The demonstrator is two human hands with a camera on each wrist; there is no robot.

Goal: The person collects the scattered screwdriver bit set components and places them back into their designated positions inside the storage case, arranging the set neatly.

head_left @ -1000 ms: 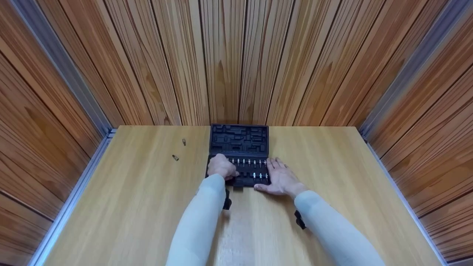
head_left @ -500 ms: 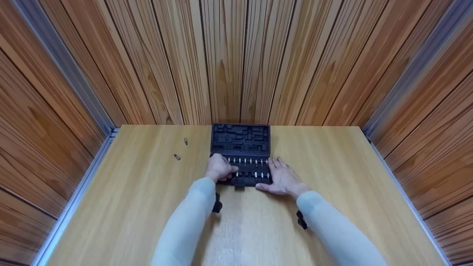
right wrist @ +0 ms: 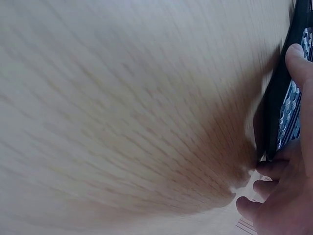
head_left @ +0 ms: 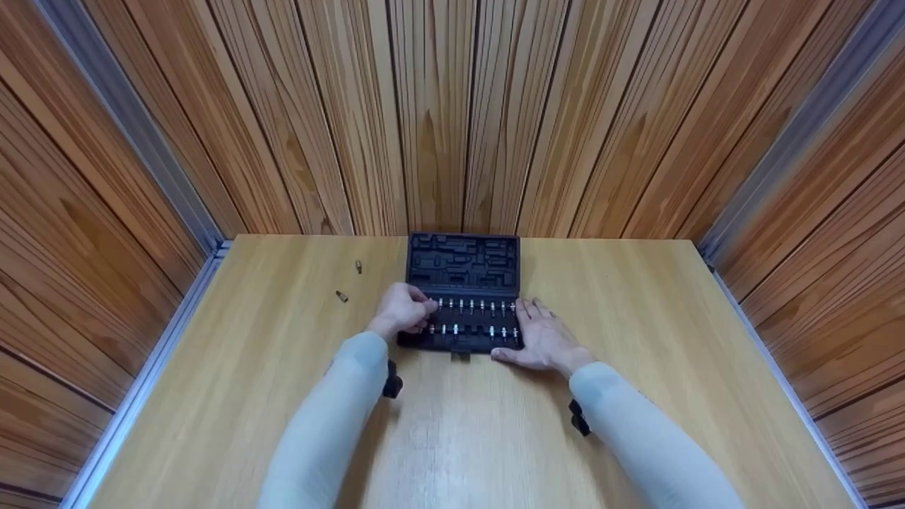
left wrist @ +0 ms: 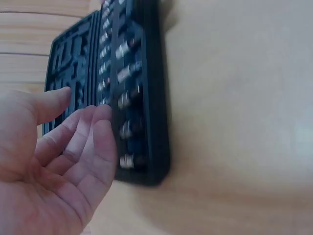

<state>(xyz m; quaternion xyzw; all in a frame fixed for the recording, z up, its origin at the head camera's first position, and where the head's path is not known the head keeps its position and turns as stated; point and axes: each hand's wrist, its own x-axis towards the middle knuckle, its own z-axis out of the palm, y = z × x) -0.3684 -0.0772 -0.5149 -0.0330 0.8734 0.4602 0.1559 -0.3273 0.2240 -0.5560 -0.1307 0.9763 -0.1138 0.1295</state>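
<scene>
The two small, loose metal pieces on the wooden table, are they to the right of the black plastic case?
No, the nearer metal piece and the farther metal piece both lie left of the black plastic case.

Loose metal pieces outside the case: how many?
2: the far piece, closer to the back wall, and the near piece, slightly further left. Both lie left of the open case; any under the left hand would be hidden.
</scene>
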